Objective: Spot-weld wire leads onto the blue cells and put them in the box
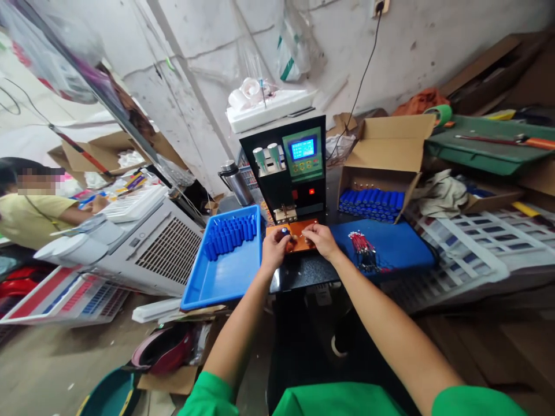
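My left hand (274, 247) is closed on a blue battery cell (285, 231) over an orange board (299, 236). Just to its right, my right hand (319, 239) is pinched closed above the same board; what its fingertips hold is too small to make out. Behind both hands stands a black spot-welding machine (284, 173) with a lit blue display (302, 148). Rows of blue cells (229, 234) lie in a blue tray (221, 277) on the left. Red and black wires (363, 251) rest on a blue mat (396, 245) at the right.
An open cardboard box (384, 144) holds more blue cells behind the mat. A steel flask (236, 182) stands left of the machine. White plastic crates (466, 248) are at the right. Another person (32, 216) works at the far left, behind a white air cooler (150, 242).
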Demonstrator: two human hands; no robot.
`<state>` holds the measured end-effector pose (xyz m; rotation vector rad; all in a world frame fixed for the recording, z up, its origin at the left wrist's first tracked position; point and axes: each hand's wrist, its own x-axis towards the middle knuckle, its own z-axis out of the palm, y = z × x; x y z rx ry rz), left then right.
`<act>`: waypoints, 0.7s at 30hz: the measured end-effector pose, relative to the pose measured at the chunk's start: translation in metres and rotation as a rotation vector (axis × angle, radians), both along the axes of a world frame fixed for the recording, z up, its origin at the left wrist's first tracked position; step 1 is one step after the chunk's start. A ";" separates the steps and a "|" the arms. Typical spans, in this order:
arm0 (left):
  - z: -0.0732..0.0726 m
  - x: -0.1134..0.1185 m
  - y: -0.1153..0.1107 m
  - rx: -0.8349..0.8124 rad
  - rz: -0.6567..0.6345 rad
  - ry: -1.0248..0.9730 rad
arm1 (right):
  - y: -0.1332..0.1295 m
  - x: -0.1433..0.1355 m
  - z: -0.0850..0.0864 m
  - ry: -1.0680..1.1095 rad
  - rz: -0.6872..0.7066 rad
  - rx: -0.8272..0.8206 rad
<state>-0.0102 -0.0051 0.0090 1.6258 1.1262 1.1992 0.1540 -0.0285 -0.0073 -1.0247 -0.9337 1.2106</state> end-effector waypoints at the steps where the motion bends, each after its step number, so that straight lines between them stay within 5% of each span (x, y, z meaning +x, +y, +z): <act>1: -0.003 0.007 0.002 -0.001 -0.002 0.011 | 0.000 0.000 0.000 -0.002 -0.004 0.004; 13: -0.019 0.018 0.009 0.068 -0.010 0.029 | 0.013 -0.005 -0.003 0.025 -0.094 0.018; 21: -0.025 0.019 0.011 0.083 0.000 0.012 | 0.024 -0.012 0.010 -0.054 -0.157 0.053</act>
